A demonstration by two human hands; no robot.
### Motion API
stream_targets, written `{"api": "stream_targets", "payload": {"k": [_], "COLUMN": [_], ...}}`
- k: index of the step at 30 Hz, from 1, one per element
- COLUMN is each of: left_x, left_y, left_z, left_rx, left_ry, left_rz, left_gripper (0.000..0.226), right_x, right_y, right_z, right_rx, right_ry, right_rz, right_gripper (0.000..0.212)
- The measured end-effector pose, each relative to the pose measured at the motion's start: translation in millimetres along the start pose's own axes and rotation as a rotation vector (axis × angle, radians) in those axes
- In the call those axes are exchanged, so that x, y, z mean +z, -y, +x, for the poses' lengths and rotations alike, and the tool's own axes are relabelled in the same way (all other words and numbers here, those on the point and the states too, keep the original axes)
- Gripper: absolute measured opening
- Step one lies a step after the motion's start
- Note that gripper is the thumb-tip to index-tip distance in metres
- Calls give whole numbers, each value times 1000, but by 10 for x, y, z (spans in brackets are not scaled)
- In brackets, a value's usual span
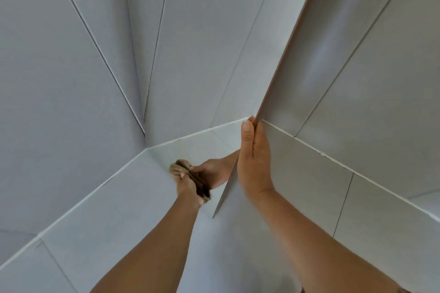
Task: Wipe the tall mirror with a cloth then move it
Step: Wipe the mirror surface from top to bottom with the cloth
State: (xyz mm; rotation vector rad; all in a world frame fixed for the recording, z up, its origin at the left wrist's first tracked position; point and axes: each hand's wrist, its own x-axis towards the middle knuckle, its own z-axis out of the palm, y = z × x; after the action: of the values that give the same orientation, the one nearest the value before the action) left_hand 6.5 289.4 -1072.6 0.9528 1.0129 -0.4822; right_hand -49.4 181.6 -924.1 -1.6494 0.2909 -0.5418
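Observation:
The tall mirror [294,31] has a thin brown edge and is seen almost edge-on, slanting from the top right down to the lower centre. My right hand [254,162] grips that near edge, thumb pointing up along it. My left hand [188,188] is closed on a bunched tan cloth [178,167] low down to the left of the edge. The cloth presses against a dark strip, and a mirrored hand meets mine there.
Pale grey tiled walls [71,78] meet in a corner at centre left. A white-grouted seam joins them to the light tiled floor [107,233]. More tiled wall and floor [357,126] lie to the right of the mirror.

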Motion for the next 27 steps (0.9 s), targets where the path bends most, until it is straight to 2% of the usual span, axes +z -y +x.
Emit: {"api": "stream_targets", "payload": {"k": [5,12,16,21,27], "left_x": [158,616,862,1263,1654], "left_y": [89,-444,-733,-1098,-1451], "left_z": [-557,-1474,-2224,-3077,-4149], "left_rx": [2,35,73,103,178], "left_ry": [-1,45,68,130,140], "left_rz": [-72,-47,-31,-20,138], "left_gripper": [30,27,36,32,35], "right_x": [-149,-361,-453,-631,-901], "right_y": [141,603,1266,2114,3031], "right_z": [-3,117,227,343,460], "right_rx": [126,295,494,511,510], "right_ry": [134,347,302,278,283], "right_rz": [-129,-402,-453,-442,-465], "right_gripper": [28,26,36,39,40]}}
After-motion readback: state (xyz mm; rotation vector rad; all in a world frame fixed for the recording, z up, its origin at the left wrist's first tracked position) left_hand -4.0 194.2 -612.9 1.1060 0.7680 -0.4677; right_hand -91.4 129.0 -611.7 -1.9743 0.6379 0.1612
